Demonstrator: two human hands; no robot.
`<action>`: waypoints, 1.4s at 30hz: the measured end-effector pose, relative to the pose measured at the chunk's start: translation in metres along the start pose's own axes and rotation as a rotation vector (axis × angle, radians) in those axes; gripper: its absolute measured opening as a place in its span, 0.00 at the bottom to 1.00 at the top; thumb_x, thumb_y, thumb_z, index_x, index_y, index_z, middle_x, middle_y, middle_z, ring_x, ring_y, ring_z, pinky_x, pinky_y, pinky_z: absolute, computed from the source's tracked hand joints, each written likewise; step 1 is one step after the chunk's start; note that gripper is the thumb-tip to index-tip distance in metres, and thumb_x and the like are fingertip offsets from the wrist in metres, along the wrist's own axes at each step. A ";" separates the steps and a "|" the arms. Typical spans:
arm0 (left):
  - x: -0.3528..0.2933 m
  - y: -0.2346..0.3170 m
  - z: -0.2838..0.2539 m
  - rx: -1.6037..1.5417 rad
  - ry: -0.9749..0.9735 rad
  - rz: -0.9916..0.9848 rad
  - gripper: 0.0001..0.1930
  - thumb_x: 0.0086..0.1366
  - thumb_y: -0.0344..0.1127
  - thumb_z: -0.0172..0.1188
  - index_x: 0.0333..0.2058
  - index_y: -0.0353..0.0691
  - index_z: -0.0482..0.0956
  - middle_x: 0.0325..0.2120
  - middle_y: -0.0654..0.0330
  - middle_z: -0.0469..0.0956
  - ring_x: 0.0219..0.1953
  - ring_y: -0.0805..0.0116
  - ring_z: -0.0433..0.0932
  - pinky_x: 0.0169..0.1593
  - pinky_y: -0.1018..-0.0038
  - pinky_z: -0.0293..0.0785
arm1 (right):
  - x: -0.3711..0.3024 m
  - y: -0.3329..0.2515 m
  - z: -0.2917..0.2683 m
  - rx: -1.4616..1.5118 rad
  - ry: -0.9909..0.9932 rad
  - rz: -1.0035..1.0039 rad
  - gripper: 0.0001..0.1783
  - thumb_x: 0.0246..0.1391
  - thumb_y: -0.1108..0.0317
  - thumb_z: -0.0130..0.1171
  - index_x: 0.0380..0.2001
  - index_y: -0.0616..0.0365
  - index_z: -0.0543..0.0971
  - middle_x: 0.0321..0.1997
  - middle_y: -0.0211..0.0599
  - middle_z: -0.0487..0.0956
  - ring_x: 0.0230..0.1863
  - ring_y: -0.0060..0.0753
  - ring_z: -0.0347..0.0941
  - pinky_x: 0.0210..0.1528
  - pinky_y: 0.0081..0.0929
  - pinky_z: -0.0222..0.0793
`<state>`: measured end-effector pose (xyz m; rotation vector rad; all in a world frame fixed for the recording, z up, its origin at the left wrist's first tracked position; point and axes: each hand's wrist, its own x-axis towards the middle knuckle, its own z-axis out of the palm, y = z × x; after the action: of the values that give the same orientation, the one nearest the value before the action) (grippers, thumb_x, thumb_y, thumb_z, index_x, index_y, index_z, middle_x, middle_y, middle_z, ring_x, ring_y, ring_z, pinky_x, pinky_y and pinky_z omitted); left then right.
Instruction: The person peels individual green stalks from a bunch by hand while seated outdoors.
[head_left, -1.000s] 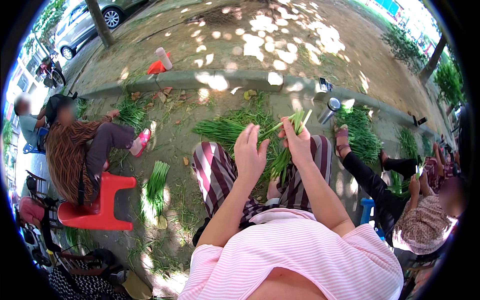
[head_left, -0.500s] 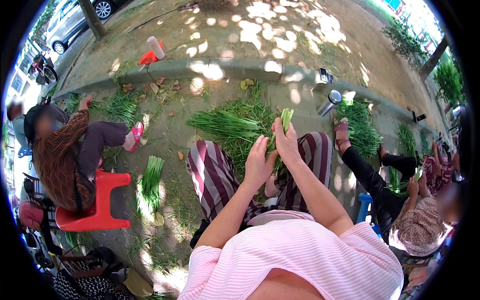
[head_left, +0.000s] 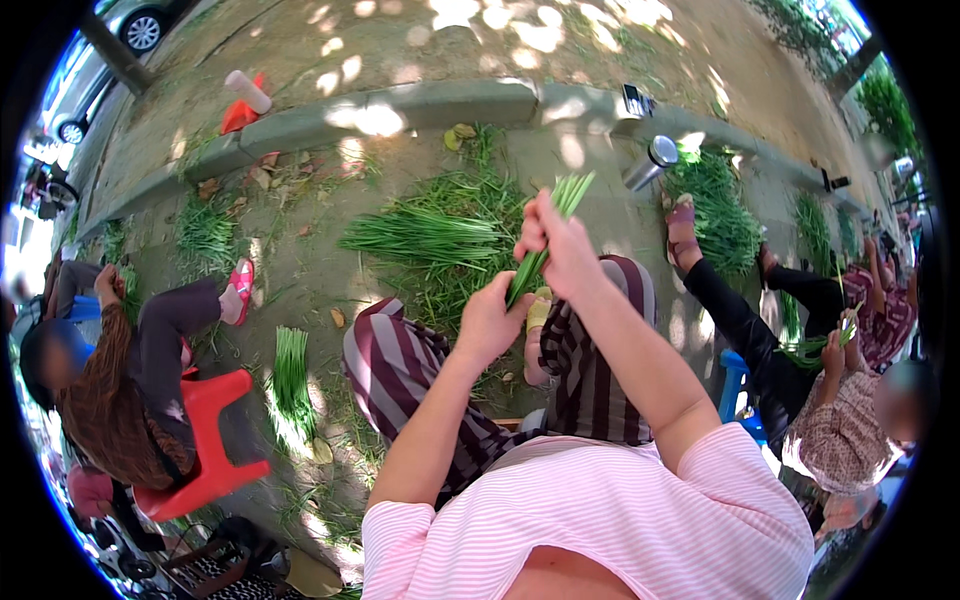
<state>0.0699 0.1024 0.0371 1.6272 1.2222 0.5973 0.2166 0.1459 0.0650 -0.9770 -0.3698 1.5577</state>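
Observation:
A bunch of green chives [head_left: 572, 193] slants up between my knees, its pale ends uppermost. My right hand [head_left: 560, 245] is closed around its upper part. Lower down, my left hand [head_left: 491, 318] grips the other end with thumb and fingers; parts of the stalks are hidden by both hands. On the ground just beyond my knees lies a larger heap of chives [head_left: 425, 232], mixed with loose grass-like bits. A separate neat bundle of chives [head_left: 291, 385] lies to the left of my left leg.
At left a person sits on a red plastic stool [head_left: 215, 430]. Two people work with stalks at right, near another green pile [head_left: 715, 210]. A steel tumbler [head_left: 652, 163], a phone [head_left: 635, 100] and a pale bottle [head_left: 248, 92] stand along the low concrete kerb [head_left: 440, 105].
My right hand has gone from lying flat along the bunch to wrapping its fingers around it. The bunch now tilts further right. The whole view has shifted a little.

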 end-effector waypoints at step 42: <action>0.056 0.004 -0.015 0.500 -0.331 -0.009 0.17 0.56 0.34 0.62 0.44 0.35 0.74 0.36 0.52 0.75 0.38 0.52 0.74 0.40 0.63 0.69 | 0.062 0.075 -0.412 -1.799 0.683 0.273 0.37 0.43 0.48 0.66 0.50 0.62 0.71 0.51 0.52 0.73 0.54 0.49 0.69 0.54 0.40 0.67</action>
<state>0.0804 0.1597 0.0376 2.0326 1.1822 -0.0012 0.4793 0.0677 -0.2571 -2.8681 -1.2115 0.6443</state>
